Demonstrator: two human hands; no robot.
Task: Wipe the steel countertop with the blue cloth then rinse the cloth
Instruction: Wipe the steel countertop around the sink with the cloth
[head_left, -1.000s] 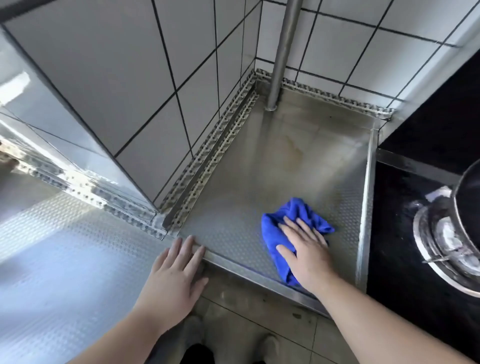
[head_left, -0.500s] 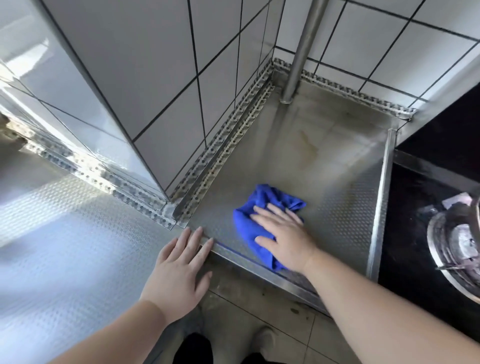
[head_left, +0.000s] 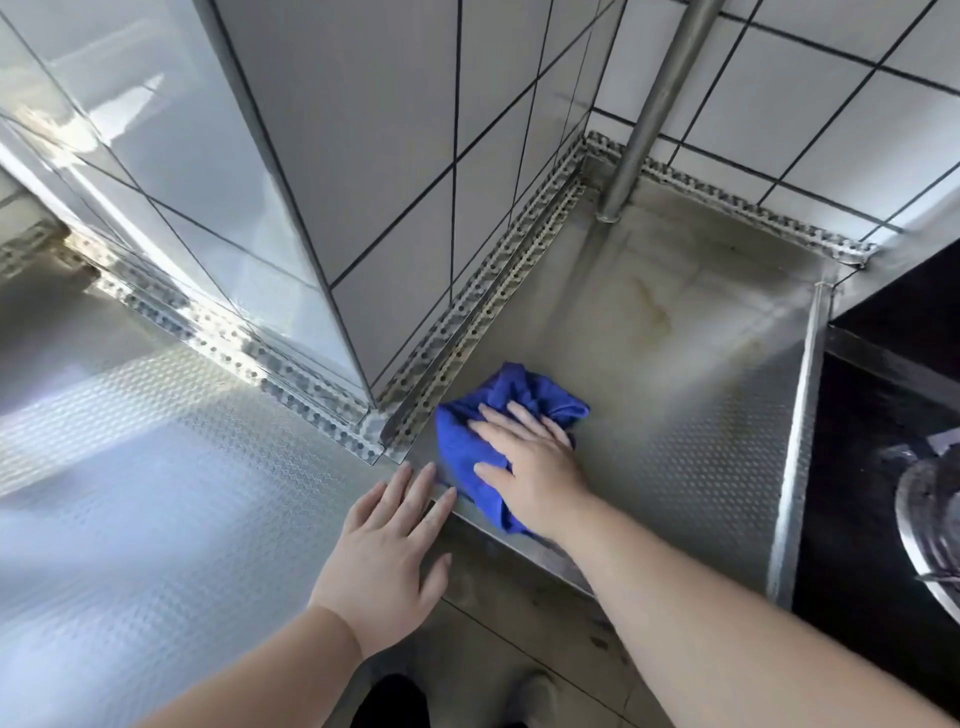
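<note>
Your left hand (head_left: 384, 556) rests flat, fingers straight, on the steel countertop (head_left: 691, 431) near its front edge. Just right, your right hand (head_left: 530, 457) presses the soft, bunched blue cloth (head_left: 467, 447) with flat fingers; gather its limp folds when lifting.

Steel pipe (head_left: 652, 111) in tiled corner — burner (head_left: 930, 525) at rt edge.
</note>
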